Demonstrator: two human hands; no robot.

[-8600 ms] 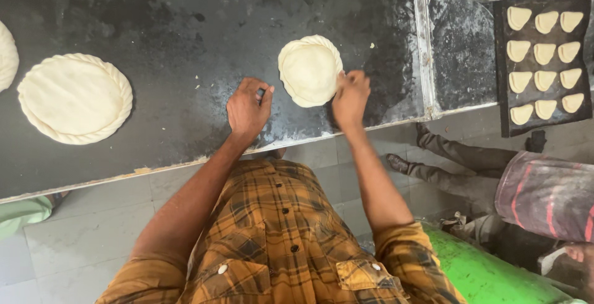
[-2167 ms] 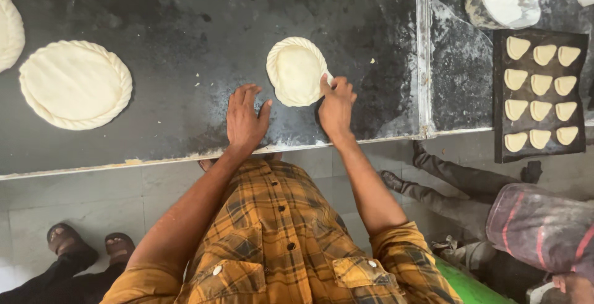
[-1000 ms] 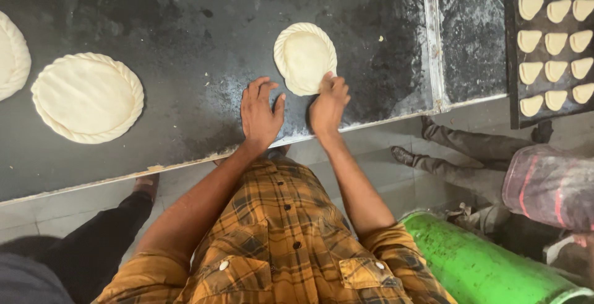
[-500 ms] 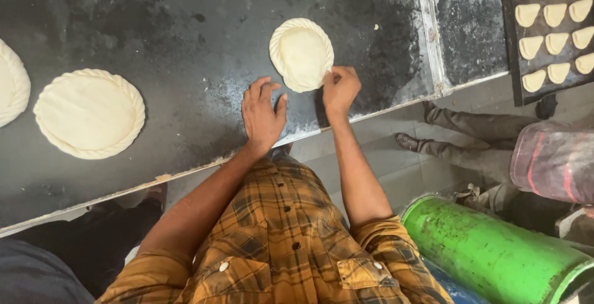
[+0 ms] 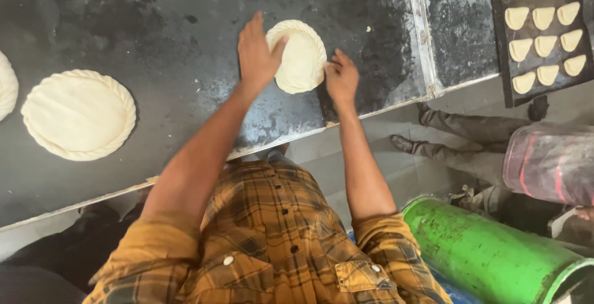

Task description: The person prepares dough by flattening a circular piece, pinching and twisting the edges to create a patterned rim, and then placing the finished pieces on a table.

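— Head view, near to far: what are the hands doing?
— Left hand (image 5: 258, 50) lies flat, fingers spread, on the 9 o'clock edge of the small dough round (image 5: 301, 55). Right hand (image 5: 341, 76), fingers curled, pinches its rim near 4 o'clock. The round sits on the dark table (image 5: 154, 7), close to its near edge.
— How far along?
— I'd judge partway: crimping shows along its top rim. At 9 o'clock a larger round (image 5: 78, 113) lies fully crimped; at 2 o'clock a tray (image 5: 508, 56) holds folded pieces.
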